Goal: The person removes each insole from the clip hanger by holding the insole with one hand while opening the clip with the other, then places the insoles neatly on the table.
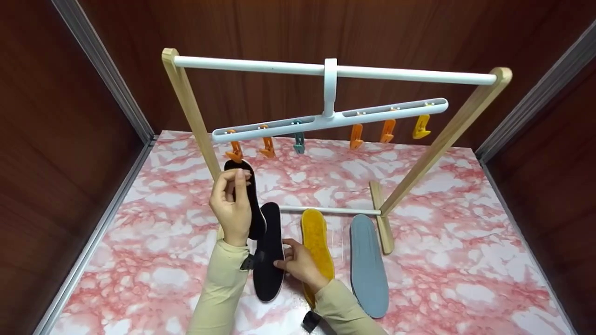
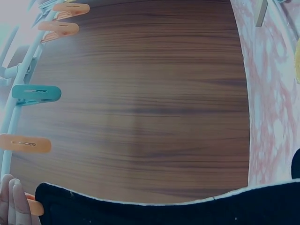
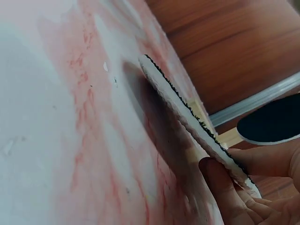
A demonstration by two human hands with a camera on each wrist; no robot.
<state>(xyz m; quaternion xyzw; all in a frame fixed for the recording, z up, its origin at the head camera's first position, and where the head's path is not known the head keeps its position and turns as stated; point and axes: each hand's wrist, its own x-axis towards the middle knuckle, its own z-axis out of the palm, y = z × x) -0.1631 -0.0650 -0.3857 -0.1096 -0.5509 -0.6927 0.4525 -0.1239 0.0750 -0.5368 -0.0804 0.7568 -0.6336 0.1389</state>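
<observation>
A black insole point(image 1: 255, 204) hangs from the leftmost orange clip point(image 1: 235, 152) on the hanger. My left hand point(image 1: 231, 204) is raised before it with fingers loosely bent and nothing visibly held. In the left wrist view, fingers point(image 2: 19, 201) overlap the orange clip point(image 2: 35, 207) beside the insole's end point(image 2: 140, 213); contact cannot be told. Lower down, my right hand point(image 1: 300, 263) pinches the edge of a second black insole point(image 1: 269, 251) between thumb and fingers. That insole point(image 3: 180, 108) is tilted partly off the surface, as its shadow shows in the right wrist view.
A yellow insole point(image 1: 317, 237) lies partly under my right hand, with a grey-blue insole point(image 1: 369, 270) to its right. The white hanger point(image 1: 298, 125) carries several more clips and hooks over the white rail point(image 1: 251, 65) of a wooden-legged rack. Brown panels point(image 1: 60, 139) surround the marbled surface.
</observation>
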